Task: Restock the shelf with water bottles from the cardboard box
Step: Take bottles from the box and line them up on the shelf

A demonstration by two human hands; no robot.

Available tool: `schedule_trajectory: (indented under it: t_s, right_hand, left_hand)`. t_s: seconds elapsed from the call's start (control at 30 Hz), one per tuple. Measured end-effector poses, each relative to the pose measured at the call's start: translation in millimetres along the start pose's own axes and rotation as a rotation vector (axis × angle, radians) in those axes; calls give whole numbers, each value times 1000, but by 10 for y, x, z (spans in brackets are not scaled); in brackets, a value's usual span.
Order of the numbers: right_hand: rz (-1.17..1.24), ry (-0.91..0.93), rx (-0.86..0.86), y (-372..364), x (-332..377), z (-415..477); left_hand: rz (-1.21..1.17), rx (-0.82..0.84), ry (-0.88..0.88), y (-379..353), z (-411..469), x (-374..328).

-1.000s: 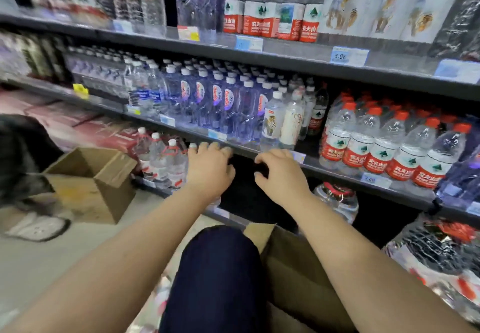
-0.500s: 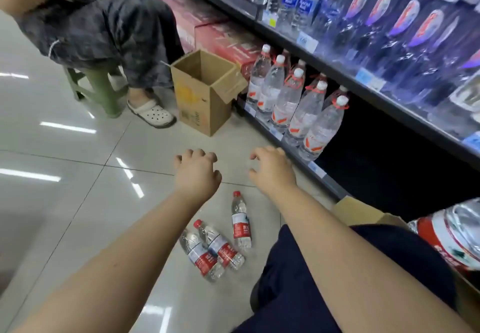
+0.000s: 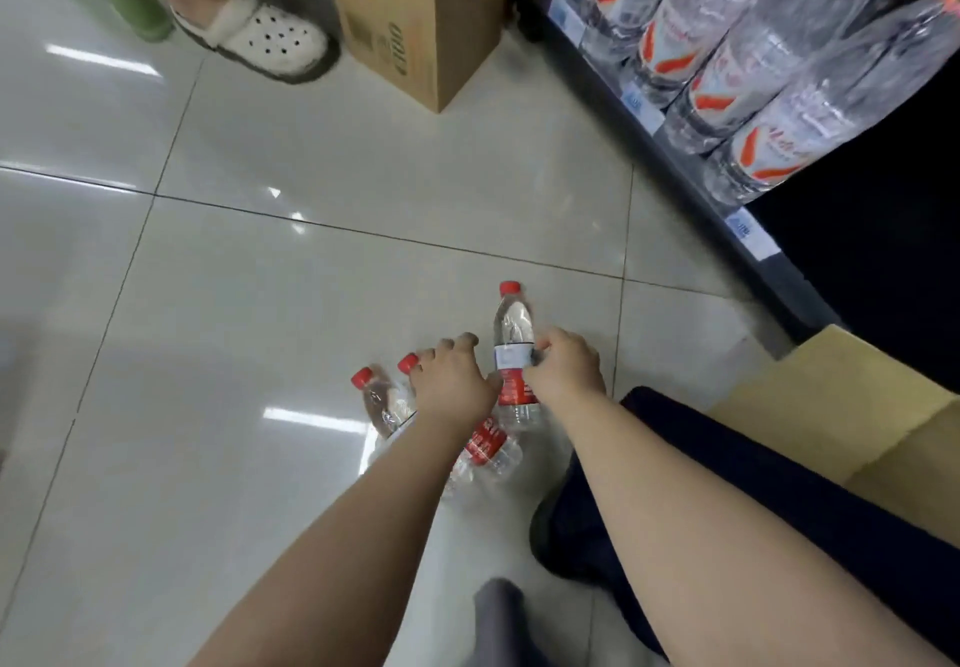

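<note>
Here we gather three small water bottles [image 3: 514, 354] lying on the tiled floor [image 3: 311, 276] — right hand [image 3: 566, 370] pinching one at its label, left hand [image 3: 452, 380] curled over the other two, grip unclear. Lift by the middles, then turn to the bottom shelf [image 3: 691, 188] beside the cardboard box [image 3: 415, 27].

Glossy floor tiles [image 3: 311, 302], clear plastic bottles [image 3: 511, 326], matt brown cardboard box [image 3: 415, 32].

Three clear, red-capped, red-labelled water bottles [image 3: 514, 354] are seen lying close together on the floor tiles; large bottles [image 3: 769, 141] are stood along the shelf [image 3: 691, 188].
</note>
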State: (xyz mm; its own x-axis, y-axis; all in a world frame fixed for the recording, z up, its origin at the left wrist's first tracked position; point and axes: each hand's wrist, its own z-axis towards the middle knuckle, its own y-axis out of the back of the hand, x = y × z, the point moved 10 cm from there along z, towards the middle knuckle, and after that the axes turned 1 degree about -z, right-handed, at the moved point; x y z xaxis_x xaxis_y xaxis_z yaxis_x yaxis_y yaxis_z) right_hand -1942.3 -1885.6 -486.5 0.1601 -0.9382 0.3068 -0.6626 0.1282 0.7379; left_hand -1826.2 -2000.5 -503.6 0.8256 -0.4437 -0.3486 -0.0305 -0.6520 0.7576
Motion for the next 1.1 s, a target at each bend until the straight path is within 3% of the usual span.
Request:
schedule_trajectory:
  t_s: [0.2,0.33,0.43,0.53,0.6,0.73,0.93,1.1]
  right_hand:
    - [22,-92,115,-452,-566,299]
    - [60,-81,185,-652,-694,365]
    - [103,-92,237,-806,-653,382]
    - [133,-152,261,-927,-636,410]
    - [148,-207,251,-989,-667,425]
    - [202,-286,301,-1184,-740,427]
    - [65,-290,221,-1138,-758,505]
    - [-179,-222,193,-1001,-773,559]
  left_hand:
    - [-317,88,108,-814,312,-129]
    - [-346,80,186,-1084,384,-66]
    - [-272,25,157,-968,308,59]
    - [-220,-195,243,-648,93,455]
    - [-360,-288,363,-560,-69,753]
    - [-585,-235,467,-780,-199,878]
    - [-686,-245,377,-1007,-130,684]
    - [-701,-195,480,-1311,-208,572]
